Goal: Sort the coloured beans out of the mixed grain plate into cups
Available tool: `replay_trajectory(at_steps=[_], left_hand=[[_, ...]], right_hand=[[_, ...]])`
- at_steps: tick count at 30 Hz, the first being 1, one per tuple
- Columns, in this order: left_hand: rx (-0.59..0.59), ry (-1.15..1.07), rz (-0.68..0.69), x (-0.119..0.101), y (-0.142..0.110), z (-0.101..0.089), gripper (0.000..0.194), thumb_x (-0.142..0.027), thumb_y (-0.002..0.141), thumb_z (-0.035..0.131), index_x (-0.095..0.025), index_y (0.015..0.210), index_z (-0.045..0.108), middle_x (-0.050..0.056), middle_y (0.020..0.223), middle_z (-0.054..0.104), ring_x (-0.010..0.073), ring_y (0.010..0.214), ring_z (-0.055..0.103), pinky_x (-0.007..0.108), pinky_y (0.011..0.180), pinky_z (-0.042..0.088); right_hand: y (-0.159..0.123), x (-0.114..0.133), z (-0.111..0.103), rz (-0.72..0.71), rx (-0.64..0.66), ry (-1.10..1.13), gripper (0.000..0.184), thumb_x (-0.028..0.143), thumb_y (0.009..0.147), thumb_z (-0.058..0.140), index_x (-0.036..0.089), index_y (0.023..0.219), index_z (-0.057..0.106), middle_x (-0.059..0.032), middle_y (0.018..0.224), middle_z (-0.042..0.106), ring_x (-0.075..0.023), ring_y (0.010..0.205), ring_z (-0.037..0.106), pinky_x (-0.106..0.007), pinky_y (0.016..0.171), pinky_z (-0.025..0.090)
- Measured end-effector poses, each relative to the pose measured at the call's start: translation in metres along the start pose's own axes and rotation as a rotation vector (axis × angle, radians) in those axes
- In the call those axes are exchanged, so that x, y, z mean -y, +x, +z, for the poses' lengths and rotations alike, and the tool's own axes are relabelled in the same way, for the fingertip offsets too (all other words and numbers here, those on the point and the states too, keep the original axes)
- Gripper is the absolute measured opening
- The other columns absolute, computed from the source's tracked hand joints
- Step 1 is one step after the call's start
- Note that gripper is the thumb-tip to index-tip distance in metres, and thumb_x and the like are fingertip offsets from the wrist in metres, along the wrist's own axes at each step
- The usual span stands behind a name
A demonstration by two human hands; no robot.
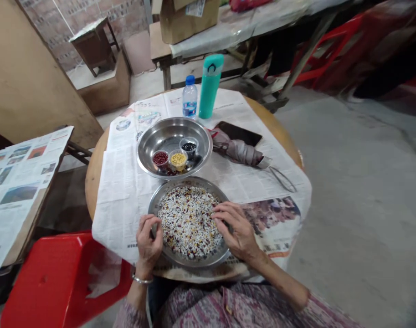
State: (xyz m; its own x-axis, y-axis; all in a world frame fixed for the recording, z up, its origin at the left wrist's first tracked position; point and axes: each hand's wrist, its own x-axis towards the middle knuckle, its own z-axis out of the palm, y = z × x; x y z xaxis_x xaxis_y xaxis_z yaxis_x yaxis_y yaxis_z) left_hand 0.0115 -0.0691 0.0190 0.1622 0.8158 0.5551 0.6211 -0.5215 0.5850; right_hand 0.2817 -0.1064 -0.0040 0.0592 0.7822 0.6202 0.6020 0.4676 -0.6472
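The tabletop [92, 182] wears newspaper [120, 205], presumably against mess; the near basin [199, 263] sits closest, probably for reach; the far basin [151, 141] adjoins. The left hand [149, 243] and right hand [240, 233] flank the near basin; whether either grip pinches anything, I cannot tell; three cups [178, 160] stand in the far basin, perhaps containing spills; mixed grains [189, 221] cover the near one.

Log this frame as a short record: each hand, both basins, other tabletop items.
Left hand: curled at the near basin's left edge; anything pinched cannot be told
Right hand: over the basin's right side, fingers bent
Near basin: white grains mixed with red, yellow and black ones
Far basin: cups of red, yellow and black grains
Other items: water bottle, teal flask, folded umbrella, newspaper
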Motion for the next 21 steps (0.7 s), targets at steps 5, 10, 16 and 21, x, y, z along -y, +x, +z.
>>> replay_trajectory(at_steps=[5, 10, 16, 21], left_hand=[[0.001, 0.001, -0.006, -0.002, -0.001, 0.001, 0.012, -0.008, 0.092, 0.06, -0.019, 0.092, 0.065, 0.003, 0.091, 0.065, 0.0161, 0.089, 0.064, 0.028, 0.084, 0.054], [0.011, 0.023, 0.002, -0.001, -0.002, 0.001, 0.009, -0.01, 0.093, 0.061, -0.019, 0.092, 0.065, 0.003, 0.092, 0.065, 0.0163, 0.09, 0.065, 0.029, 0.084, 0.055], [0.151, 0.317, 0.153, -0.013, 0.008, -0.009, 0.009, -0.015, 0.094, 0.063, -0.02, 0.102, 0.066, 0.006, 0.1, 0.068, 0.0213, 0.098, 0.064, 0.04, 0.095, 0.052], [0.366, 0.29, 0.169, -0.033, 0.033, 0.0, 0.022, -0.018, 0.098, 0.06, -0.02, 0.119, 0.061, 0.011, 0.117, 0.064, 0.0237, 0.111, 0.063, 0.042, 0.099, 0.055]], right_hand=[[-0.002, -0.001, 0.0, 0.018, 0.004, 0.015, 0.018, 0.007, 0.09, 0.06, 0.024, 0.094, 0.064, -0.0048, 0.098, 0.073, -0.0229, 0.103, 0.062, -0.044, 0.095, 0.051], [-0.003, 0.0, -0.001, 0.037, 0.007, 0.024, 0.016, 0.01, 0.093, 0.057, 0.024, 0.086, 0.061, -0.0043, 0.095, 0.071, -0.0231, 0.102, 0.062, -0.044, 0.095, 0.051], [-0.004, 0.001, 0.001, 0.091, -0.117, -0.045, 0.015, 0.018, 0.09, 0.063, 0.025, 0.101, 0.068, -0.0091, 0.125, 0.064, -0.0296, 0.122, 0.058, -0.053, 0.106, 0.046], [-0.004, 0.001, 0.001, 0.178, -0.146, -0.086, 0.028, 0.024, 0.091, 0.061, 0.026, 0.119, 0.066, -0.0109, 0.133, 0.06, -0.0319, 0.126, 0.057, -0.057, 0.108, 0.045]])
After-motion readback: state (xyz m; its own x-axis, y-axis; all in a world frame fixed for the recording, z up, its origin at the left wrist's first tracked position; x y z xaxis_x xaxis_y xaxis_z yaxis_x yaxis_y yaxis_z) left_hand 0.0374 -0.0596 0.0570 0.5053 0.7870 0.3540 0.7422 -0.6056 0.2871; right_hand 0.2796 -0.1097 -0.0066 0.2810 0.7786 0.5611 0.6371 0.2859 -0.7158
